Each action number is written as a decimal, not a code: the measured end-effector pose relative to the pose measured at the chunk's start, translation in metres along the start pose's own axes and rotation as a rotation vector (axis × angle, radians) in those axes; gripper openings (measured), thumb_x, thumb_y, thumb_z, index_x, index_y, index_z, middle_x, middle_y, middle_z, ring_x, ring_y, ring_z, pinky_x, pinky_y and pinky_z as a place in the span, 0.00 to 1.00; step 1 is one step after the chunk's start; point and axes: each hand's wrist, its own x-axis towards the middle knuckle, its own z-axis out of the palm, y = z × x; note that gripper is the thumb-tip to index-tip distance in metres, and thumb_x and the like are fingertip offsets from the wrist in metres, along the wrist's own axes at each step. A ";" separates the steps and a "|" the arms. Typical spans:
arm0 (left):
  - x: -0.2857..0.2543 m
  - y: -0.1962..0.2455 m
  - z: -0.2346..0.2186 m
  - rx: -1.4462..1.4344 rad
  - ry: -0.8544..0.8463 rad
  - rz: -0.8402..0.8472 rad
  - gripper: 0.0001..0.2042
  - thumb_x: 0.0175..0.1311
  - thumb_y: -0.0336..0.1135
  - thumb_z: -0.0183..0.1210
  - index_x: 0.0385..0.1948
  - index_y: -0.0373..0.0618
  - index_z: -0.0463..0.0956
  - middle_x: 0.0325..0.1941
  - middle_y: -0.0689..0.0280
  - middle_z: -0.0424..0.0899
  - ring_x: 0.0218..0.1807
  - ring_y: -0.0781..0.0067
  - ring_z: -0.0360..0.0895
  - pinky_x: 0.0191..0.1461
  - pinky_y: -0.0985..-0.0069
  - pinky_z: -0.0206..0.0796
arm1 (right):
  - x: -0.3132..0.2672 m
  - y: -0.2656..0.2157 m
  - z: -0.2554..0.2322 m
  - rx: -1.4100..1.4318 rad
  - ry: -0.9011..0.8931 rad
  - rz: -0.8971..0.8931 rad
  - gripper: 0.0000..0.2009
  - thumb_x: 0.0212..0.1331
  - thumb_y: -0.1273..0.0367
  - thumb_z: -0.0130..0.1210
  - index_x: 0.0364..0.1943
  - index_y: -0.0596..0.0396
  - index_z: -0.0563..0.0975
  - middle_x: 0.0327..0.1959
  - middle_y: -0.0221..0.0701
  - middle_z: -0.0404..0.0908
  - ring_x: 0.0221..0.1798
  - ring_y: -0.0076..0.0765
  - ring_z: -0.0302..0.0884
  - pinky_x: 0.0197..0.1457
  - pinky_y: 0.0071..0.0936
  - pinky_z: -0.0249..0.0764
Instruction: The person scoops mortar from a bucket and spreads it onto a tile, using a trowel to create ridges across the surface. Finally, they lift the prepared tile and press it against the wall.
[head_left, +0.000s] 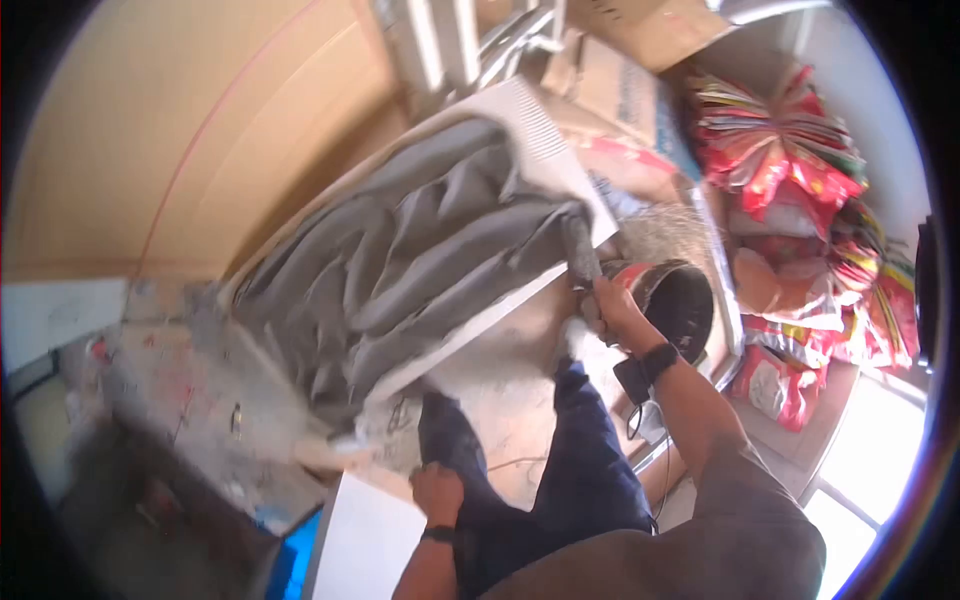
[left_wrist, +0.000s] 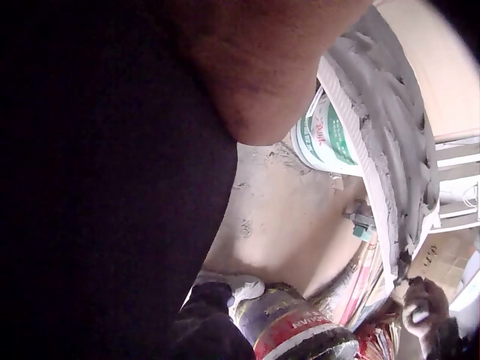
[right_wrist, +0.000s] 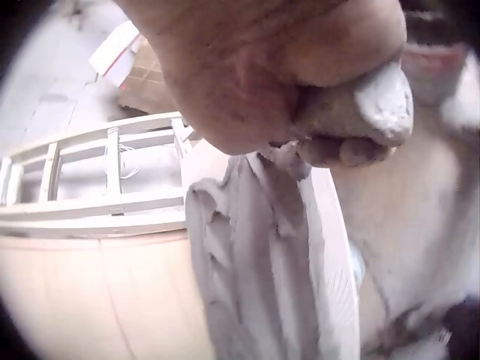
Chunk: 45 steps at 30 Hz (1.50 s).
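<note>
My right hand (head_left: 618, 310) grips the rounded, mortar-caked handle (right_wrist: 349, 112) of a trowel (head_left: 580, 248) at the right end of a pale board (head_left: 545, 135). Thick grey mortar (head_left: 400, 250) covers most of the board in long wavy ridges. In the right wrist view, the trowel's blade is mostly hidden behind the hand, close over the mortar. My left hand (head_left: 438, 492) rests on the thigh near the knee, fingers loosely curled and holding nothing. The left wrist view shows only part of that hand, dark against the trousers.
Beside my right forearm stands a dark bucket (head_left: 682, 308). A white and green bucket (left_wrist: 328, 139) is under the board. Red plastic sacks (head_left: 780, 150) pile up at the right. A large tan panel (head_left: 180, 130) stands beyond the board, near a white slatted frame (right_wrist: 112, 176) and cardboard boxes (head_left: 610, 90).
</note>
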 end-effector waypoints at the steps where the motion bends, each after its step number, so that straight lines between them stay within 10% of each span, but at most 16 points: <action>1: -0.007 0.000 -0.002 -0.038 0.032 -0.037 0.14 0.61 0.38 0.51 0.39 0.43 0.83 0.47 0.50 0.80 0.51 0.44 0.76 0.54 0.55 0.72 | -0.029 -0.006 0.027 0.333 -0.130 0.211 0.23 0.69 0.49 0.45 0.35 0.58 0.73 0.18 0.36 0.77 0.22 0.40 0.79 0.23 0.40 0.73; 3: -0.004 0.010 -0.005 -0.062 0.054 -0.093 0.14 0.60 0.39 0.52 0.40 0.45 0.83 0.48 0.50 0.79 0.51 0.44 0.75 0.54 0.54 0.73 | -0.042 0.028 0.093 0.283 -0.159 -0.012 0.25 0.69 0.48 0.46 0.23 0.54 0.73 0.14 0.32 0.69 0.13 0.34 0.70 0.18 0.36 0.67; 7: -0.006 0.015 -0.006 -0.056 0.109 -0.090 0.13 0.60 0.38 0.52 0.37 0.43 0.84 0.44 0.50 0.80 0.48 0.45 0.76 0.53 0.56 0.72 | -0.111 0.063 0.224 -0.427 -0.385 -0.821 0.25 0.51 0.68 0.58 0.55 0.63 0.69 0.30 0.50 0.79 0.35 0.60 0.80 0.37 0.52 0.76; 12: -0.007 0.010 -0.012 -0.020 -0.037 -0.107 0.15 0.62 0.40 0.51 0.42 0.44 0.83 0.48 0.52 0.79 0.52 0.48 0.76 0.53 0.57 0.73 | -0.171 0.013 0.288 -0.235 -0.672 -0.285 0.20 0.66 0.56 0.49 0.44 0.63 0.72 0.32 0.54 0.81 0.38 0.61 0.83 0.40 0.53 0.77; 18: 0.002 0.003 -0.002 -0.076 0.034 -0.092 0.16 0.62 0.39 0.50 0.43 0.43 0.82 0.48 0.47 0.79 0.51 0.45 0.76 0.54 0.54 0.72 | -0.108 -0.016 0.159 -0.823 -0.352 -0.534 0.21 0.66 0.52 0.48 0.45 0.58 0.76 0.38 0.48 0.84 0.41 0.59 0.83 0.46 0.54 0.77; 21: 0.006 0.010 -0.015 -0.063 -0.013 -0.091 0.16 0.62 0.38 0.50 0.42 0.42 0.83 0.47 0.47 0.80 0.51 0.43 0.76 0.55 0.53 0.71 | -0.088 -0.038 0.059 -0.719 -0.040 -0.267 0.23 0.66 0.52 0.48 0.43 0.63 0.75 0.38 0.53 0.83 0.43 0.61 0.83 0.47 0.53 0.76; 25: 0.010 0.018 -0.018 -0.034 0.034 -0.083 0.14 0.62 0.37 0.51 0.42 0.42 0.83 0.46 0.47 0.80 0.50 0.42 0.76 0.55 0.53 0.71 | -0.086 0.026 -0.057 -0.214 0.265 -0.214 0.23 0.65 0.52 0.54 0.42 0.63 0.77 0.37 0.56 0.82 0.46 0.62 0.81 0.47 0.47 0.75; 31: 0.024 0.043 -0.021 0.139 -0.033 -0.087 0.14 0.61 0.37 0.50 0.41 0.43 0.83 0.44 0.48 0.80 0.49 0.44 0.77 0.54 0.55 0.71 | -0.117 0.153 -0.190 -0.547 0.264 -0.031 0.15 0.60 0.60 0.58 0.40 0.59 0.80 0.35 0.50 0.84 0.43 0.57 0.83 0.46 0.43 0.77; 40: 0.021 0.073 0.010 0.260 -0.004 -0.025 0.12 0.60 0.32 0.51 0.37 0.37 0.82 0.42 0.48 0.80 0.48 0.46 0.77 0.54 0.56 0.69 | 0.083 0.286 -0.191 -1.340 -0.051 -0.237 0.08 0.56 0.68 0.56 0.32 0.46 0.87 0.35 0.31 0.88 0.38 0.39 0.87 0.34 0.37 0.80; 45: 0.009 0.095 0.029 0.307 0.041 -0.047 0.12 0.59 0.32 0.51 0.35 0.36 0.82 0.41 0.48 0.80 0.45 0.45 0.76 0.53 0.56 0.68 | 0.184 0.294 -0.161 -1.302 -0.237 0.040 0.10 0.59 0.68 0.57 0.42 0.46 0.87 0.43 0.34 0.87 0.47 0.42 0.86 0.41 0.39 0.82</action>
